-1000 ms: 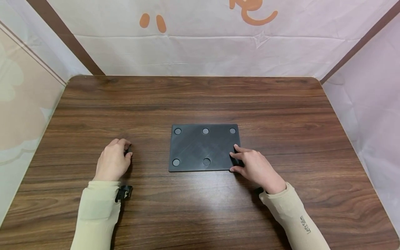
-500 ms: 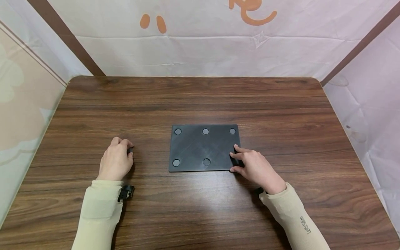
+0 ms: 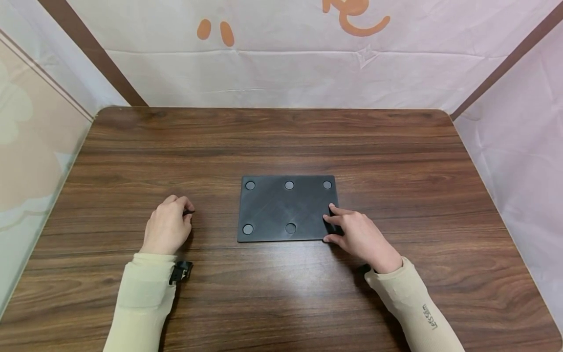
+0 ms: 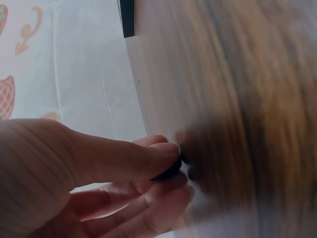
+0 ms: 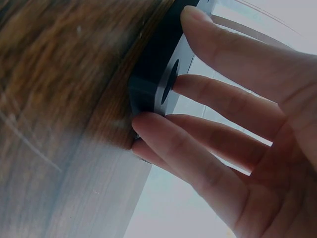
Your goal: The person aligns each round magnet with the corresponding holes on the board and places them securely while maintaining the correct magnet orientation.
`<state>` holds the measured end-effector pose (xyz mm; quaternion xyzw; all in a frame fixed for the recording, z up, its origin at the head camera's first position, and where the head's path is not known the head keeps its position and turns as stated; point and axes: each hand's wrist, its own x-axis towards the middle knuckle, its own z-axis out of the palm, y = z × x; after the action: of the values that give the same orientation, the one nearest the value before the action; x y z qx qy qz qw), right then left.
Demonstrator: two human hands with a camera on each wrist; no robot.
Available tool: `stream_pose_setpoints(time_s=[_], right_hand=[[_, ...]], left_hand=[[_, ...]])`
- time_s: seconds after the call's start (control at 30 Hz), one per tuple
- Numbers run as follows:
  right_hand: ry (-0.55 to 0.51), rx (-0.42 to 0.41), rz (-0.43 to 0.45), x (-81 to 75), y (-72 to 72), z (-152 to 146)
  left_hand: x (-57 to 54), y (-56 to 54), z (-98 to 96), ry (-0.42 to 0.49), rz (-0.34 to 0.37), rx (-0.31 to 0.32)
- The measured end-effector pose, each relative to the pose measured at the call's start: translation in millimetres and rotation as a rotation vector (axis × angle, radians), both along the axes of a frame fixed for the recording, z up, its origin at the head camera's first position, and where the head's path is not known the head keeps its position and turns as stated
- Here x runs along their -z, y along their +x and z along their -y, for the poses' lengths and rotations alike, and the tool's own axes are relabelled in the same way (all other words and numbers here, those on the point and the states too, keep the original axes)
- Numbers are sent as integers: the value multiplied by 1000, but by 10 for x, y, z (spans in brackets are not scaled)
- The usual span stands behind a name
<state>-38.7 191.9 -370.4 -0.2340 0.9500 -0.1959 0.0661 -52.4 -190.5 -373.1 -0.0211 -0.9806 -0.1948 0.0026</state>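
In the head view a flat black rectangular board lies mid-table. Round grey spots show near its edges; the one at the near middle looks darker. My left hand is left of the board, apart from it, pinching a small black rounded piece between thumb and fingers; most of it is hidden. My right hand holds the board's near right corner. In the right wrist view the thumb touches the side edge, one fingertip is at a dark round spot on the face, and other fingers reach the corner.
The brown wood-grain table has rounded far corners. Pale fabric walls with orange prints stand behind it and at both sides. A black clip-like device sits on the left wrist over the pale sleeve.
My left hand has shifted a little to the right, nearer the board, with the small black piece still in its fingers. The right hand and the board have stayed put.
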Motion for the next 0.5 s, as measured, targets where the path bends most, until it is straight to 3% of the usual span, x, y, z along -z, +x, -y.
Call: stream_pose_setpoints(time_s=[0.2,0.5], right_hand=[[1,-1,-6,5,0,-5],[5,-1,-6,7,-5,-3]], left_hand=[[-15,-4,-38,5,-44,-17],[16,13,-132,50,-105,14]])
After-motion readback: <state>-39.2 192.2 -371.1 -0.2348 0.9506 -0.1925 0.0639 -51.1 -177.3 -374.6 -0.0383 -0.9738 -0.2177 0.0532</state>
